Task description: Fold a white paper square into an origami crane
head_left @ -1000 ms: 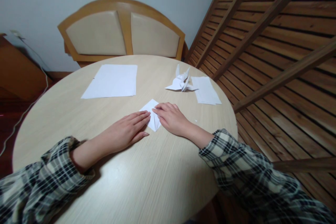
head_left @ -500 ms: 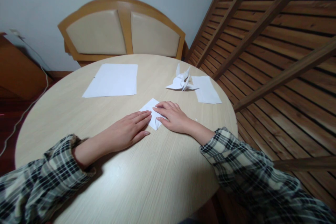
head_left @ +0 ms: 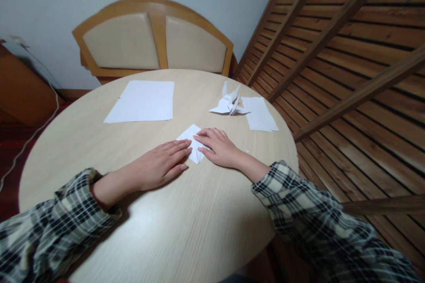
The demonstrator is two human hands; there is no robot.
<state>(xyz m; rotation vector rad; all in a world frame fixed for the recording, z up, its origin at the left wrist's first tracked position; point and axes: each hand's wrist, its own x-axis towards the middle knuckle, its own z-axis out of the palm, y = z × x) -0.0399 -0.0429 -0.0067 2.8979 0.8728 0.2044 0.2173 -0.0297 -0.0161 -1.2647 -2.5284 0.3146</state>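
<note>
A small folded white paper (head_left: 193,130) lies diamond-shaped on the table, one corner toward me and creases running to it. My left hand (head_left: 162,163) lies flat with outstretched fingers, their tips on the paper's left side. From the right, my right hand (head_left: 217,148) rests over the paper's right part, fingers extended and thumb apart near the lower crease. Both hands cover portions of the paper's sides. Beyond my right hand stand folded white paper cranes (head_left: 229,101); their exact number is hard to make out.
The round wooden table (head_left: 159,239) carries a stack of white sheets (head_left: 142,99) at the far left and smaller white paper pieces (head_left: 260,114) at the right. A padded headboard (head_left: 121,42) stands behind it. A slatted wooden wall (head_left: 332,75) rises along the right.
Both hands stay almost in place on the folded paper. My left thumb has drawn in slightly, and the view has shifted a little.
</note>
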